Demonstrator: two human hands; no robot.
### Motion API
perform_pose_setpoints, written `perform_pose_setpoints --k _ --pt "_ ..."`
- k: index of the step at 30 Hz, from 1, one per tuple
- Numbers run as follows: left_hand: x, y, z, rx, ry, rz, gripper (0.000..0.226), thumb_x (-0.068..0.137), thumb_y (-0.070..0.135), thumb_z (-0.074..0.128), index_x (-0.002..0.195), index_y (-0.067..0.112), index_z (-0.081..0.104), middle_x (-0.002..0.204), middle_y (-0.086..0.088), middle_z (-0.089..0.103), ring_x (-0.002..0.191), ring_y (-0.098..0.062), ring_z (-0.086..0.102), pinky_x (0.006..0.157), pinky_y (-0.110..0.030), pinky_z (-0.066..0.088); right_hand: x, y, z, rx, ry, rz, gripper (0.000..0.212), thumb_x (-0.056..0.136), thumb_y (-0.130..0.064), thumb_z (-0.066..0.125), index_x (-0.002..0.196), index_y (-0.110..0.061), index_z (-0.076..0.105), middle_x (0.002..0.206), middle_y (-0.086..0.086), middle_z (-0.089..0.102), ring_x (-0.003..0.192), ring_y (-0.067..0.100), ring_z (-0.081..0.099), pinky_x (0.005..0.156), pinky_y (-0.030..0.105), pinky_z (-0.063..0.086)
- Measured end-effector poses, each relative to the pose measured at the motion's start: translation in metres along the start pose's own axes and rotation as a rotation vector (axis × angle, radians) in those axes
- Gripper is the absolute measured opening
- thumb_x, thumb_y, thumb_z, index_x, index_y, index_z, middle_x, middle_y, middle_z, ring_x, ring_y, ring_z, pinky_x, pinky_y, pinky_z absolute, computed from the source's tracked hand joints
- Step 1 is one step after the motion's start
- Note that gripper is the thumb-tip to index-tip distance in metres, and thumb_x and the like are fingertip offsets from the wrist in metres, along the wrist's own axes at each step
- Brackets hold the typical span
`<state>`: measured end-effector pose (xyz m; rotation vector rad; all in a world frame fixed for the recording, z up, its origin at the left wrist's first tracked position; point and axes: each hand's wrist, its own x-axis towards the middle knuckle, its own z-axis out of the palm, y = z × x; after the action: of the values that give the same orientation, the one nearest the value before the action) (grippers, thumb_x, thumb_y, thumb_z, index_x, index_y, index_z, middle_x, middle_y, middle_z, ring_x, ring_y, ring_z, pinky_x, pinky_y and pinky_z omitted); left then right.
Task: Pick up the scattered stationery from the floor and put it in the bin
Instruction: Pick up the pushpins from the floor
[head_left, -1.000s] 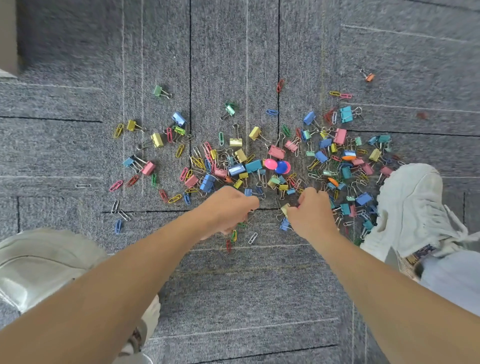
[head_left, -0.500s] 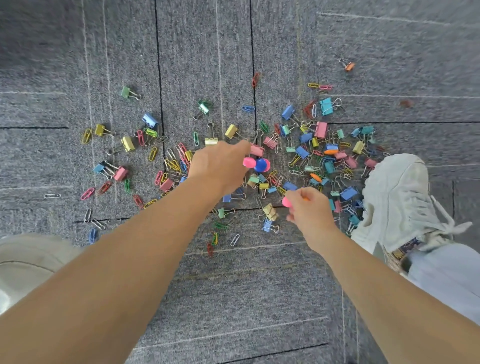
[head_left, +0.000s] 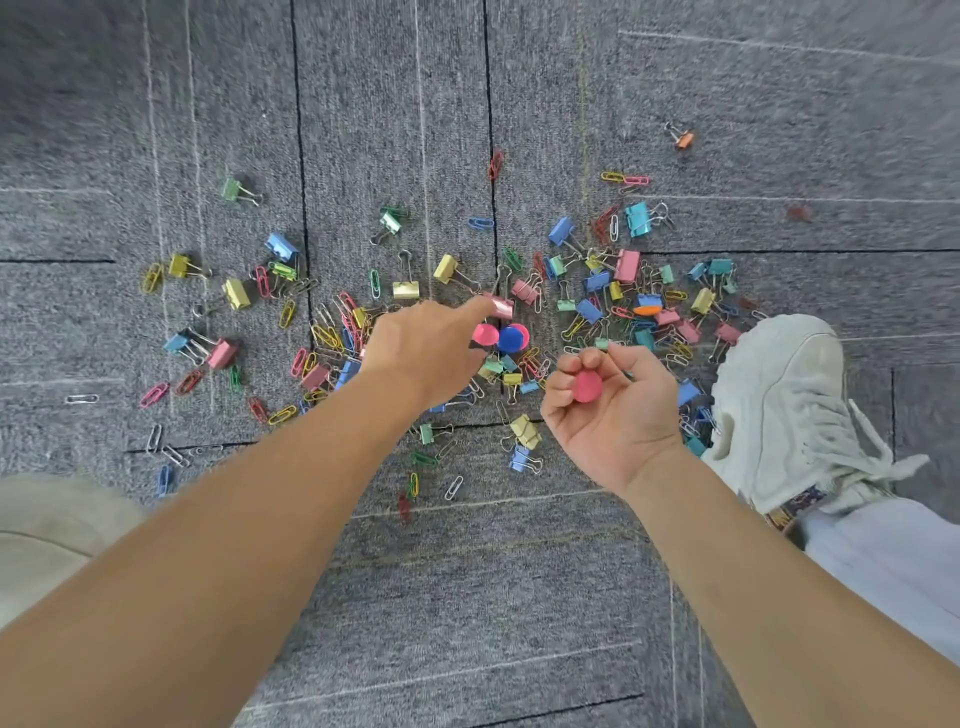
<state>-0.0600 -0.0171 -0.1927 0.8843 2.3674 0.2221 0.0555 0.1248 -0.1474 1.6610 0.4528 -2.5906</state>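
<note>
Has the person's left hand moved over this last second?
Yes. The left hand went forward, away from the person: it was short of the pink and blue discs on the carpet, and now reaches beside them.

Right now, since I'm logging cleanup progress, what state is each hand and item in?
binder clips and paper clips, scattered on the carpet, not yet collected.
left hand, reaching over them, index finger extended, palm hidden.
right hand, palm up, pinching a pink disc.
blue disc, lying on the carpet.
second pink disc, lying on the carpet beside the blue disc.
orange binder clip, lying apart from the rest.
</note>
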Motion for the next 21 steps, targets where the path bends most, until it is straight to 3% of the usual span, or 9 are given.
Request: perform_pose_setpoints --k 3,5,8,11,12,14,16,18,21 --pt "0.007 0.005 0.004 0.032 0.066 0.070 0.038 0.106 0.032 0.043 0.141 0.045 0.043 0.083 0.001 0.064 0.072 -0.027 0.066 0.058 -0.030 0.049 0.002 -0.002 0.006 -0.131 0.145 0.008 0.030 0.094 -0.024 0.045 0.068 -0.011 0.052 0.067 0.007 0.054 0.055 0.017 0.048 0.052 0.024 0.042" --pt "0.011 0.009 0.007 0.113 0.122 0.134 0.038 0.106 0.021 0.042 0.139 0.039 0.049 0.073 0.004 0.055 0.063 -0.025 0.065 0.050 -0.026 0.045 0.000 -0.005 0.006 -0.316 0.218 -0.001 0.021 0.093 -0.019 0.050 0.074 -0.011 0.054 0.068 0.005 0.055 0.057 0.015 0.048 0.055 0.025 0.042" --pt "0.012 0.012 0.006 0.074 0.142 0.085 0.021 0.104 0.020 0.042 0.114 0.022 0.061 0.073 0.005 0.055 0.060 -0.024 0.061 0.053 -0.030 0.049 -0.002 -0.008 0.001 -0.648 0.296 0.011 0.014 0.093 -0.010 0.054 0.081 -0.007 0.058 0.069 0.004 0.056 0.056 0.013 0.049 0.055 0.024 0.042" --pt "0.005 0.013 0.000 -0.327 0.112 -0.063 0.022 0.104 0.028 0.041 0.094 0.019 0.058 0.064 0.012 0.056 0.049 -0.014 0.051 0.043 -0.024 0.039 -0.002 -0.011 -0.003 -0.867 0.382 0.035 0.014 0.093 -0.011 0.059 0.080 -0.007 0.062 0.068 0.004 0.058 0.051 0.012 0.050 0.051 0.024 0.041" --pt "0.002 0.012 -0.003 -0.544 0.048 -0.127 0.026 0.104 0.026 0.041 0.090 0.014 0.059 0.060 0.017 0.053 0.045 -0.011 0.043 0.040 -0.022 0.032 -0.004 -0.013 -0.003 -0.914 0.402 0.042 0.016 0.094 -0.014 0.060 0.080 -0.007 0.064 0.068 0.004 0.059 0.050 0.013 0.050 0.051 0.024 0.041" --pt "-0.007 0.010 -0.013 -0.908 -0.119 -0.249 0.034 0.105 0.022 0.039 0.083 0.004 0.057 0.060 0.009 0.051 0.043 -0.009 0.033 0.040 -0.021 0.026 -0.013 -0.017 -0.002 -0.969 0.426 0.051 0.019 0.094 -0.021 0.062 0.080 -0.008 0.066 0.068 0.003 0.061 0.050 0.013 0.052 0.050 0.024 0.043" --pt "-0.021 0.011 -0.032 -1.138 -0.271 -0.321 0.040 0.106 0.028 0.039 0.074 0.009 0.053 0.057 0.003 0.044 0.042 -0.009 0.030 0.042 -0.022 0.025 -0.030 -0.023 0.005 -0.968 0.422 0.048 0.023 0.095 -0.025 0.062 0.080 -0.008 0.067 0.066 0.003 0.061 0.049 0.014 0.053 0.049 0.024 0.043" --pt "-0.036 0.016 -0.058 -1.260 -0.378 -0.314 0.044 0.106 0.034 0.040 0.066 0.018 0.052 0.052 0.005 0.039 0.044 -0.010 0.029 0.044 -0.022 0.023 -0.052 -0.028 0.020 -0.946 0.389 0.023 0.027 0.097 -0.029 0.060 0.080 -0.008 0.064 0.066 0.003 0.060 0.049 0.014 0.052 0.051 0.024 0.043" --pt "-0.063 0.035 -0.106 -1.201 -0.426 -0.190 0.043 0.104 0.037 0.043 0.072 0.011 0.055 0.055 0.004 0.044 0.045 -0.009 0.032 0.044 -0.021 0.026 -0.089 -0.030 0.050 -0.819 0.307 -0.030 0.034 0.100 -0.038 0.055 0.084 -0.008 0.062 0.073 0.006 0.060 0.057 0.016 0.052 0.055 0.026 0.045"
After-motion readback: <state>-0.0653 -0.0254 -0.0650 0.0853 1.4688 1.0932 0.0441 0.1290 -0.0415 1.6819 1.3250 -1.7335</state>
